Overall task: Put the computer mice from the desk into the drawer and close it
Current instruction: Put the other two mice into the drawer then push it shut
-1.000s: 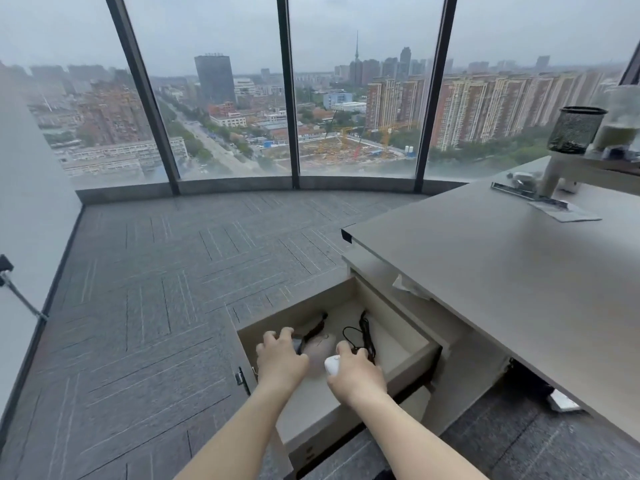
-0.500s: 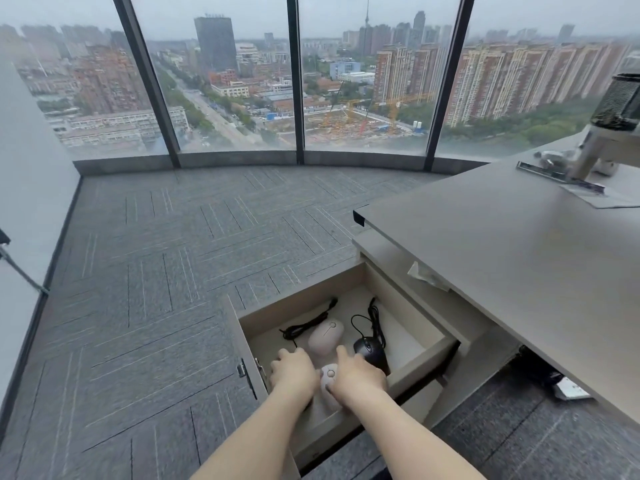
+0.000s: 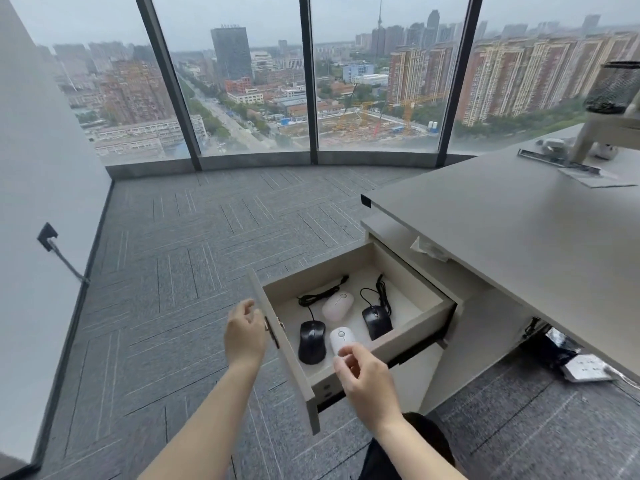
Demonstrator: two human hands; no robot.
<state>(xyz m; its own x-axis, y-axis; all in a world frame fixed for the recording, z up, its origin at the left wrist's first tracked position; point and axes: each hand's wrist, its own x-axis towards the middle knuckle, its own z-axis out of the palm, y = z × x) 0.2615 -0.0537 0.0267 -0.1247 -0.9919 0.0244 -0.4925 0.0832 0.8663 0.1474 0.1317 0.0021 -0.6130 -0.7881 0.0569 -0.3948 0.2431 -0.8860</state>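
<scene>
4 mice lie in the open drawer (image 3: pixel 412 336); white mouse (image 3: pixel 340 338) just ahead of R hand (image 3: pixel 365 377), whose fingers are loosely curled, holding nothing. L hand (image 3: pixel 245 332) open, empty, by drawer front (image 3: pixel 287 358). Push the front squarely w/ fingers clear of the gap. Grey carpet (image 3: pixel 173 271), glass wall (image 3: pixel 242 81) beyond.

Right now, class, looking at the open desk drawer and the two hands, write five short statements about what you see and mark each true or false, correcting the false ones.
1. The beige wooden drawer stands open. True.
2. It holds four computer mice. True: two black corded mice, two white oval mice.
3. The left hand is inside the drawer. False: it is outside, by the drawer front.
4. The right hand grips a black mouse. False: its fingertips are at the nearer white mouse.
5. The two black mice touch. False: the white mice lie between them.
</scene>
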